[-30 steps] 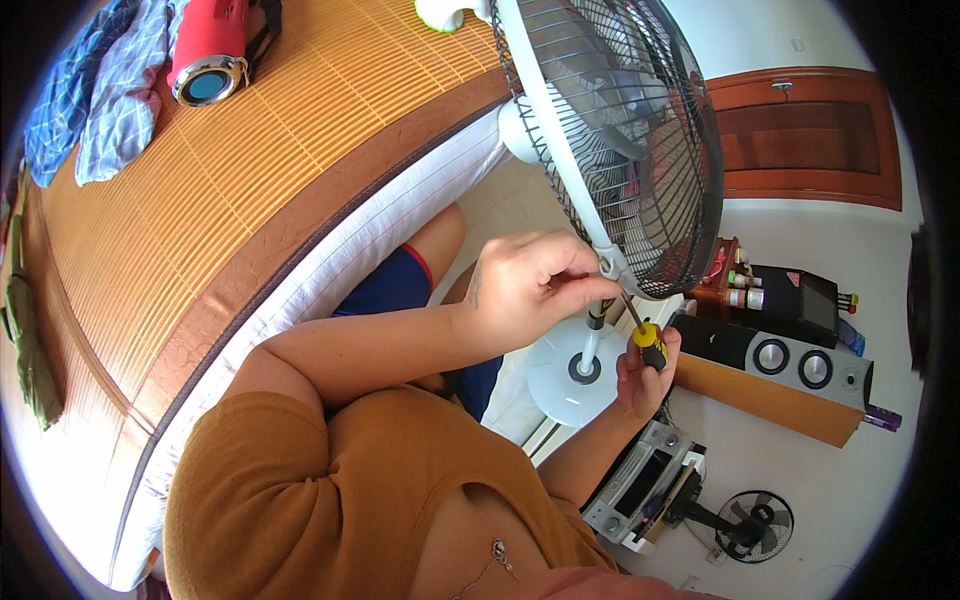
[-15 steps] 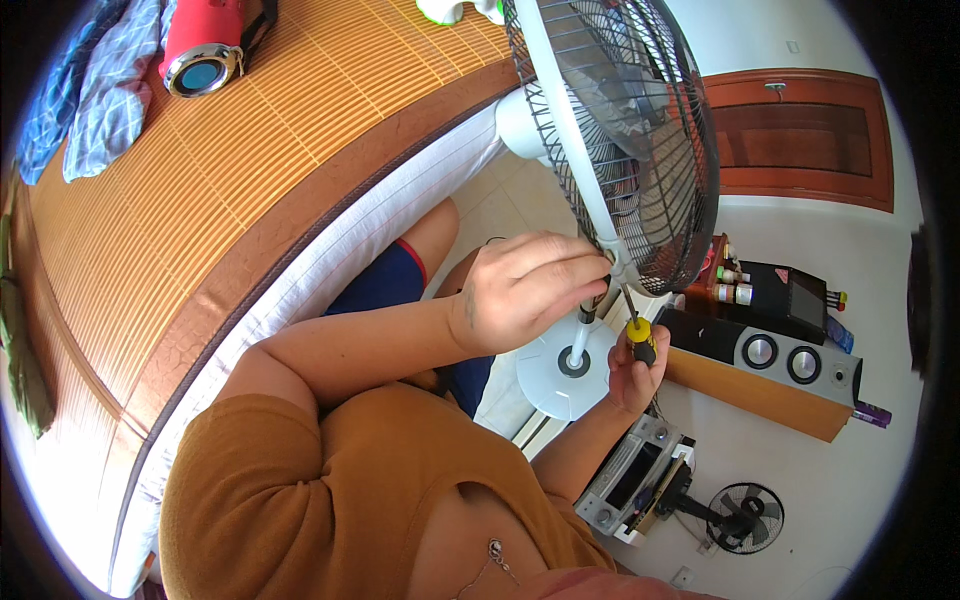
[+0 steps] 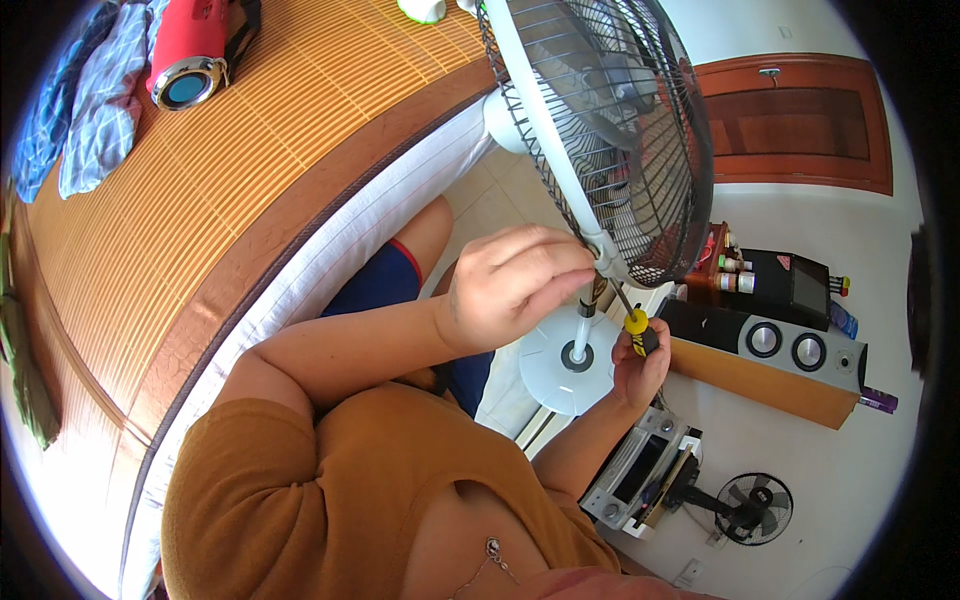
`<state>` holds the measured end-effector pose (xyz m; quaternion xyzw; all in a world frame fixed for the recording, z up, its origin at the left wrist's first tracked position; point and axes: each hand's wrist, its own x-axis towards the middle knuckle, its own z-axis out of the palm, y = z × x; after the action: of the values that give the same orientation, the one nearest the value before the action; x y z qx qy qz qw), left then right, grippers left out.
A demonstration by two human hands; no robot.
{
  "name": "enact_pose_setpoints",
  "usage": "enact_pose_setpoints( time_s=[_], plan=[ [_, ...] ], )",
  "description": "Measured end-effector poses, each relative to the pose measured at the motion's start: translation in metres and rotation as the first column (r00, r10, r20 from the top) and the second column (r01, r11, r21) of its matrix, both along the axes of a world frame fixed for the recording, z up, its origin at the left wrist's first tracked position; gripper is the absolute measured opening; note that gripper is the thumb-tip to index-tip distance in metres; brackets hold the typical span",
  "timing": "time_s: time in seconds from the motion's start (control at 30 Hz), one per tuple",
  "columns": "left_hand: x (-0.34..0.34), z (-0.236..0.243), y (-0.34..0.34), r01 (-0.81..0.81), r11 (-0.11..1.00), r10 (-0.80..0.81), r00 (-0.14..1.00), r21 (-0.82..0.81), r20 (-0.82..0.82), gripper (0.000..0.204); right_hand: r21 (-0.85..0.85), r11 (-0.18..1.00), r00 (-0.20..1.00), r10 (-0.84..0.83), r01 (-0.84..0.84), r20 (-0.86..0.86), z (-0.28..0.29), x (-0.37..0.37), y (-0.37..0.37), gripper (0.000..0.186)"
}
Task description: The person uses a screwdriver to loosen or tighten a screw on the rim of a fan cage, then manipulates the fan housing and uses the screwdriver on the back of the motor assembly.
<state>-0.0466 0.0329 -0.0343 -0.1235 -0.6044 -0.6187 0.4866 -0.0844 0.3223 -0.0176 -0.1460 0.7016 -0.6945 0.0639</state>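
Observation:
A fan head (image 3: 600,140), with a dark wire guard and a white ring round its rim, stands before me on a pole above a round white base (image 3: 550,370). My left hand (image 3: 515,285) is closed at the lower end of the ring, its fingertips pinching the rim beside a white clip (image 3: 608,258). In my right hand (image 3: 640,372) is a small screwdriver (image 3: 637,325) with a yellow and black handle. Its shaft slants up, the tip at the underside of the clip. Whether the tip sits in a screw is too small to tell.
Left lies a bed with a bamboo mat (image 3: 270,130), holding a red cylindrical speaker (image 3: 192,50) and checked cloth (image 3: 100,130). Right are a tall floor speaker (image 3: 760,370), a silver audio unit (image 3: 635,470) and a small black fan (image 3: 752,508). A brown wooden door (image 3: 795,125) is beyond.
The fan head and both hands have shifted slightly leftward in view, along with a small tilt of the whole scene. The screwdriver stays at the clip, its handle turned a little.

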Motion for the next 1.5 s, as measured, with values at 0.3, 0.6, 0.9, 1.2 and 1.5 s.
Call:
enact_pose_setpoints(
  time_s=[0.3, 0.6, 0.9, 1.2, 1.5],
  plan=[
    [-0.007, 0.004, -0.011, -0.117, 0.985, 0.114, 0.993, -0.127, -0.037, 0.025, -0.019, 0.999, 0.999, 0.024, -0.025, -0.041, -0.004, 0.000, 0.005, 0.058],
    [-0.014, 0.007, -0.011, -0.312, 0.900, 0.284, 0.950, -0.305, -0.132, 0.030, -0.077, 0.997, 0.998, -0.020, 0.016, -0.059, -0.002, 0.001, 0.002, 0.061],
    [-0.009, 0.017, -0.003, -0.310, 0.888, 0.311, 0.949, -0.341, -0.053, 0.026, -0.186, 0.980, 0.995, -0.079, 0.067, -0.057, -0.011, 0.003, 0.003, 0.062],
    [-0.004, 0.012, -0.001, -0.196, 0.929, 0.229, 0.971, -0.313, 0.071, 0.034, -0.254, 0.967, 0.991, -0.014, -0.020, -0.131, -0.011, 0.002, -0.003, 0.044],
    [0.004, 0.008, 0.002, -0.190, 0.886, 0.255, 0.961, -0.422, 0.103, 0.035, -0.158, 0.987, 0.965, -0.064, 0.024, -0.255, -0.002, 0.001, -0.009, 0.047]
  ],
)
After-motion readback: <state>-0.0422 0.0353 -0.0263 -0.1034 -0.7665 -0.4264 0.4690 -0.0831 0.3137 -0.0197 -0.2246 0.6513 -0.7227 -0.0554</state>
